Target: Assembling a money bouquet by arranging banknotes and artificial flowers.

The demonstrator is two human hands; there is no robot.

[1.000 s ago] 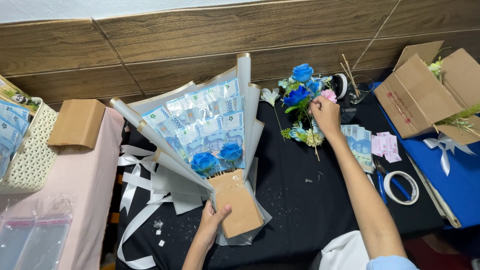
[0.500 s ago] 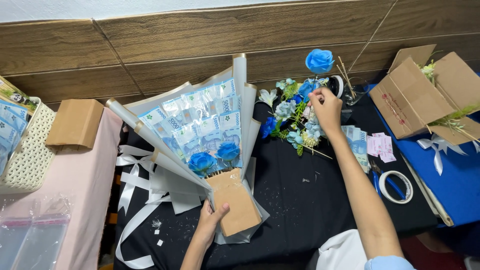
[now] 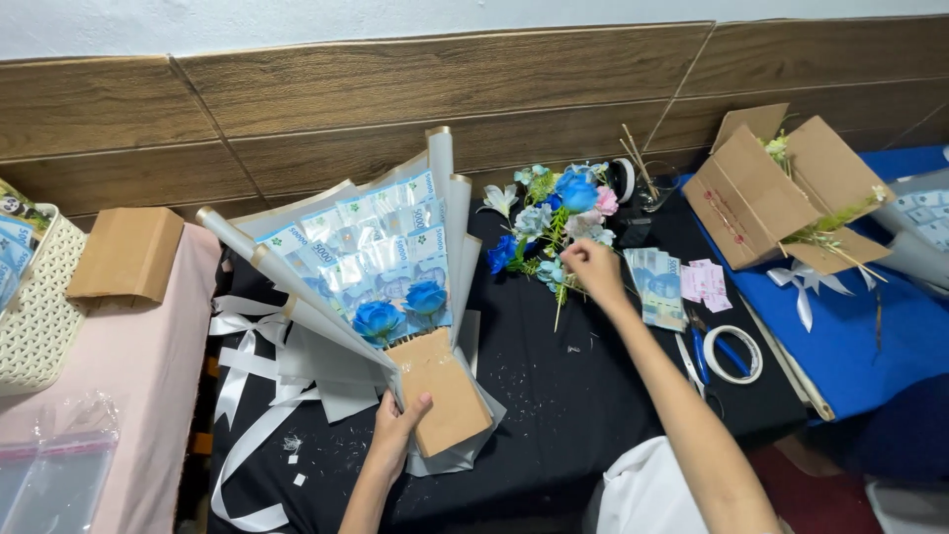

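Bouquet (image 3: 381, 287) tilted up-left (base near) | left hand (image 3: 397, 433) grips base | right hand (image 3: 593, 267) pinches flowers (image 3: 554, 222)

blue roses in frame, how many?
3. Two blue roses sit side by side low in the bouquet, at and. The third tops the loose flower bunch gripped by the right hand. More may hide in that bunch.
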